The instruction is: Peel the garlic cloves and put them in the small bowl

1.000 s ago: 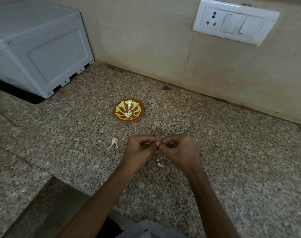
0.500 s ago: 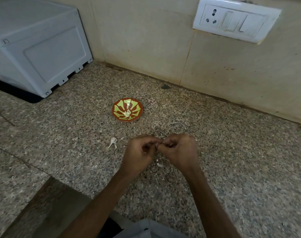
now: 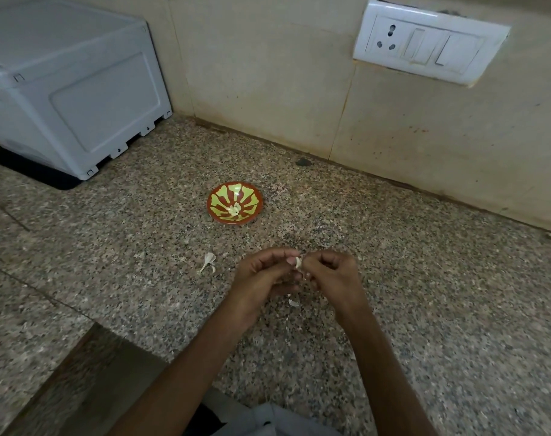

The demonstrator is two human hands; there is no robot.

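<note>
Both hands worked above the speckled granite counter (image 3: 425, 309): your left hand (image 3: 261, 278) and right hand (image 3: 330, 275) pinched one small white garlic clove (image 3: 298, 262) between them, mid-peel. Next, likely, you needed to strip its skin and reach forward to the red-and-yellow patterned small bowl (image 3: 235, 189)

Small bowl (image 3: 235, 202), frame centre: red-brown with yellow-green radial petals. Desk (image 3: 425, 278): speckled brown-grey granite. Upper left, pale grey box (image 3: 69, 89).

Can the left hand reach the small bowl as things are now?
Probably yes. The small bowl sits on the counter just beyond the left hand, with nothing between. But it pinches a garlic clove with the right hand, so it is occupied.
</note>
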